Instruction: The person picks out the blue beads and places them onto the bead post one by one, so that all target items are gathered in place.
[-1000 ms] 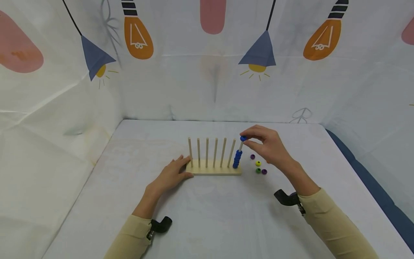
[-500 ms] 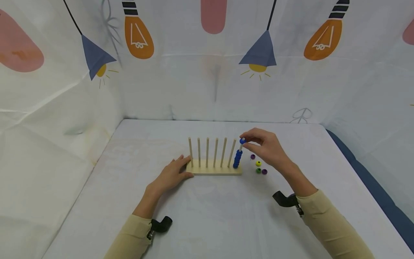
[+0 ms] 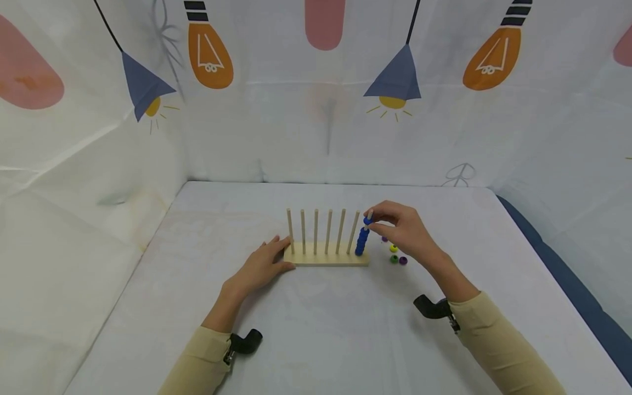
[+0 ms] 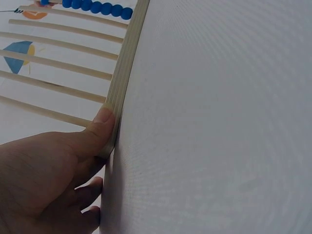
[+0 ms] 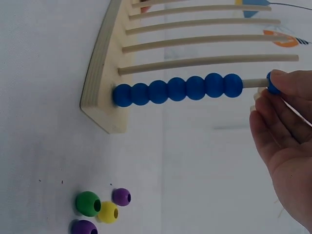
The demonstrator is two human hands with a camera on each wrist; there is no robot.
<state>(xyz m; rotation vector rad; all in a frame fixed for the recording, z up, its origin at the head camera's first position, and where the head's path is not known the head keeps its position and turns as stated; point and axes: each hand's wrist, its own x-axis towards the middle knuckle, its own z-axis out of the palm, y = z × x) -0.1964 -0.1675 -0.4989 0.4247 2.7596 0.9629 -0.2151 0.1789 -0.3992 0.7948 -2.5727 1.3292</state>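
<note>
A wooden peg stand (image 3: pixel 326 259) with a row of upright pegs sits on the table. Blue beads (image 5: pixel 177 89) are stacked against the base on its rightmost peg; the other pegs carry none. Near the top of that same peg, my right hand (image 3: pixel 407 230) pinches one more blue bead (image 5: pixel 273 84) between thumb and fingers. The peg passes through this bead, and a short bare stretch separates it from the stack. At the stand's left end, my left hand (image 3: pixel 259 269) holds the base, thumb along the front edge (image 4: pixel 109 109); its fingertips are partly hidden behind the wood.
Loose beads lie right of the stand: a green bead (image 5: pixel 87 204), a yellow bead (image 5: pixel 108 212), a purple bead (image 5: pixel 122 196) and another purple bead (image 5: pixel 84 227). A white sheet with printed lamps (image 3: pixel 395 77) hangs behind the white table (image 3: pixel 316 329).
My right hand has moved down and slightly left, sliding the pinched blue bead lower along the peg, closer to the stack. The left hand and the stand stay in place.
</note>
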